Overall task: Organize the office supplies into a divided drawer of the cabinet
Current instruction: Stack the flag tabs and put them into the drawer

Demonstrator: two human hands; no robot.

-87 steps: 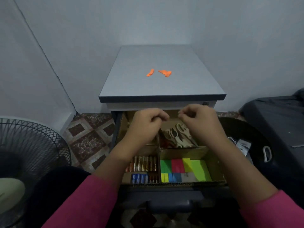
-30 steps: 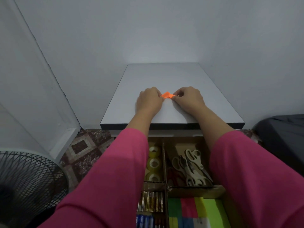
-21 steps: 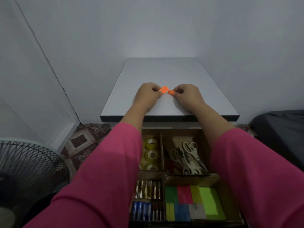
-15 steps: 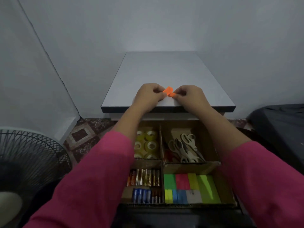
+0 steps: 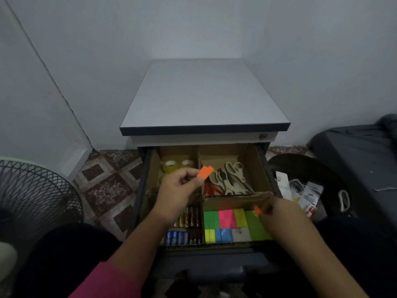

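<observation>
Change: both orange sticky tabs lifted off the cabinet top and carried down over the open divided drawer; half a second ago both hands were at the front edge of that top, pinching the tabs close together.
Left hand: pinching the larger orange tab between thumb and fingertips, held in the air above the divider between the rear-left and rear-right compartments.
Right hand: pinching the smaller orange tab, blurred, at the rear-right corner of the front-right compartment, just above the sticky notes.
Hands now: well apart, where before they nearly touched.
Cabinet top: bare now, against two orange pieces lying mid-top nearly three seconds ago.
Rear-left compartment: tape rolls, partly hidden behind the left hand.
Rear-right compartment: scissors in a heap, red handles at the lower left.
Front-left compartment: batteries, gold above, blue below.
Meaning for the task: last loose supplies off the top and on their way in; likely close to the end, only the drop left.
Likely home: the front-right compartment with the other coloured notes, judged by kind; right tab almost there, left tab needing a move toward the front right.
Not yet done: neither tab let go, neither touching the drawer contents as far as can be told.
Camera: tilted lower than a second ago, whole drawer in view.
Around: fan grille at the left, dark basket of packets at the right.
</observation>
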